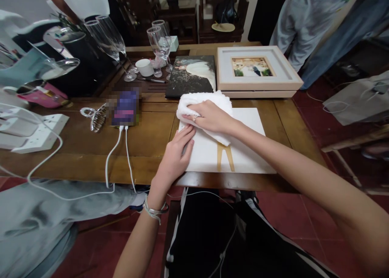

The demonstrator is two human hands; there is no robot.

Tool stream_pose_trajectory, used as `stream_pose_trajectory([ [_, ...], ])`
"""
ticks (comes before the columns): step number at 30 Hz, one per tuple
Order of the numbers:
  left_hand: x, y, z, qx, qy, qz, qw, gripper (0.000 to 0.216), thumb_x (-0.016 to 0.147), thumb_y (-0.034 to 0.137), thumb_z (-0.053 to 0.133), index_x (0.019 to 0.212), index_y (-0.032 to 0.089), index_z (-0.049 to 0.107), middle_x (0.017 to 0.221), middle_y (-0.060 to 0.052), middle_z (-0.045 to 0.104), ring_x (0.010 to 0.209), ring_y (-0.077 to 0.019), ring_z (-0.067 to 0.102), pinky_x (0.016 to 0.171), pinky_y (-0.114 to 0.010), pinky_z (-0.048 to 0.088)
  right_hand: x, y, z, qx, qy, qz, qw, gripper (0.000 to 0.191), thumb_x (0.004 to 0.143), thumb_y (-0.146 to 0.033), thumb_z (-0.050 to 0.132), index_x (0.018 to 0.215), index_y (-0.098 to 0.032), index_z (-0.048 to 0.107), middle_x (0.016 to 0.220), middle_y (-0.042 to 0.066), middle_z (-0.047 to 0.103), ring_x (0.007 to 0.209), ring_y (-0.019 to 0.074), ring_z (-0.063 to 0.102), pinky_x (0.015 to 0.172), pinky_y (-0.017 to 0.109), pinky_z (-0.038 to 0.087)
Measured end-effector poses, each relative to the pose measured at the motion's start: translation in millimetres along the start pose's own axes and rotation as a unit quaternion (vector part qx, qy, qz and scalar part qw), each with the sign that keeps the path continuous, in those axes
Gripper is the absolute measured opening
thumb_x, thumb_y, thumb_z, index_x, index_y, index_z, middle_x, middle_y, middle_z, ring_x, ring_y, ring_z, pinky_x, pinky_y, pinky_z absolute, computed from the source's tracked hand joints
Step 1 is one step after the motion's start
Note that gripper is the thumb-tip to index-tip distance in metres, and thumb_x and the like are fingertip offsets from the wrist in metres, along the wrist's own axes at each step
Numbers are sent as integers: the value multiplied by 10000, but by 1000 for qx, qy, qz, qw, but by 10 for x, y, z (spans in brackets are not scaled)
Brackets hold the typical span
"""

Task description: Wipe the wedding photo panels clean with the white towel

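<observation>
A white towel lies bunched on a flat white panel near the table's front edge. My right hand presses down on the towel with its fingers curled into the folds. Part of a gold shape shows on the panel below the cloth; whatever continues upward is covered. At the panel's left edge rests my left hand, its fingers stretched out and flat, the tips close to the towel. Whether those tips touch the towel, I cannot tell.
Behind the towel stand a dark photo panel and a pale wooden picture frame. A charging phone, a hair claw and a power strip lie left. Champagne flutes stand farther back. People stand nearby.
</observation>
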State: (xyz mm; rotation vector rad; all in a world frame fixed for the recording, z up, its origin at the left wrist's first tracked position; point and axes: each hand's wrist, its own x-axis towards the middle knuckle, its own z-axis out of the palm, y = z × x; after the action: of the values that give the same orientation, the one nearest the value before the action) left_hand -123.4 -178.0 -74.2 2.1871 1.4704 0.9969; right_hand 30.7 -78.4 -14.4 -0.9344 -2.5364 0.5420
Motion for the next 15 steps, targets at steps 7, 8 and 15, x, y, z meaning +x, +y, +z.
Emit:
stream_pose_trajectory([
  [7, 1, 3, 5, -9, -2, 2, 1000, 355, 927, 168, 480, 1252, 108, 608, 1374, -148, 560, 1325, -236, 486, 1144, -482, 359, -344, 131, -210, 23, 11, 46, 999, 292, 943, -350, 434, 757, -180, 581, 771, 44, 629, 693, 186, 504, 710, 298, 337],
  [8, 2, 3, 8, -10, -2, 3, 1000, 350, 925, 166, 484, 1247, 114, 612, 1371, -143, 564, 1323, -234, 488, 1143, -483, 361, -455, 177, -274, 26, 14, 68, 997, 291, 940, -362, 437, 766, -184, 587, 795, 45, 638, 714, 196, 521, 722, 305, 344],
  [15, 8, 6, 7, -17, 3, 0, 1000, 333, 928, 160, 483, 1225, 101, 622, 1355, -151, 576, 1317, -231, 496, 1137, -483, 370, -1079, 488, -639, -23, 35, 186, 982, 325, 919, -451, 432, 752, -199, 551, 818, 46, 605, 769, 221, 511, 732, 334, 344],
])
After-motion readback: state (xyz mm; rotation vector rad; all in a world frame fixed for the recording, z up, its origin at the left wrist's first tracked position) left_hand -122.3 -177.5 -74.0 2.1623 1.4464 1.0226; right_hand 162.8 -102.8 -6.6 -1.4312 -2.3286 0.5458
